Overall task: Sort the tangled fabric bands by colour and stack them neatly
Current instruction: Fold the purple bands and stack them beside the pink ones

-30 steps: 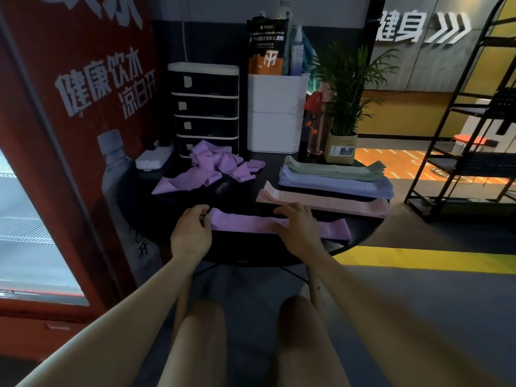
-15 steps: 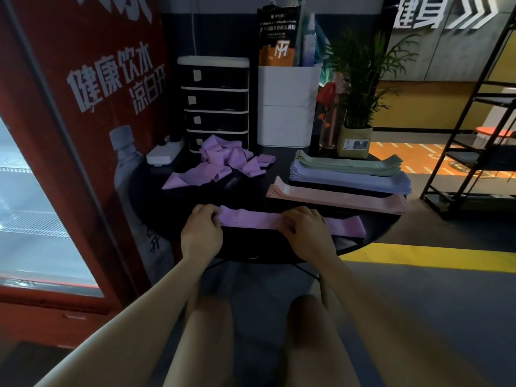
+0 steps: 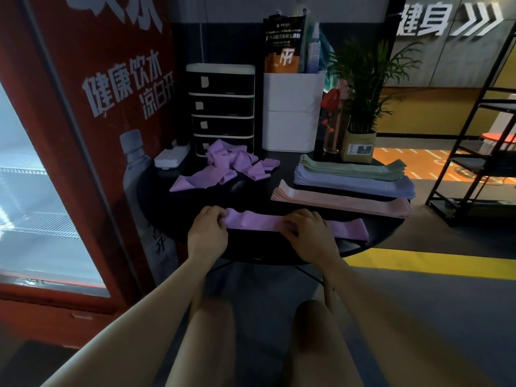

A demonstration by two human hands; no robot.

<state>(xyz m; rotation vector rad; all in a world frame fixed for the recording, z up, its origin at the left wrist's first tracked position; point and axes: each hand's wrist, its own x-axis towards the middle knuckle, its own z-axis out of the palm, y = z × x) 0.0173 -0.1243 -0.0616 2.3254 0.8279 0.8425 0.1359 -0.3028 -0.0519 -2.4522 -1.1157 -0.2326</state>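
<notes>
From your head camera, your left hand [image 3: 207, 229] pinches the left end of a flat purple band [image 3: 296, 227] lying along the near edge of the black round table [image 3: 251, 195]. Your right hand [image 3: 308, 232] curls its fingers onto the band's middle, gripping it. At 12 o'clock from your hands sits the tangled purple pile [image 3: 229, 166], well apart. At 2 o'clock lie three neat stacks side by side: the pink stack [image 3: 343, 201] nearest, the blue stack [image 3: 357, 183] behind it, and the green stack [image 3: 351, 169] farthest. A black drawer unit [image 3: 222, 110] stands behind the pile.
</notes>
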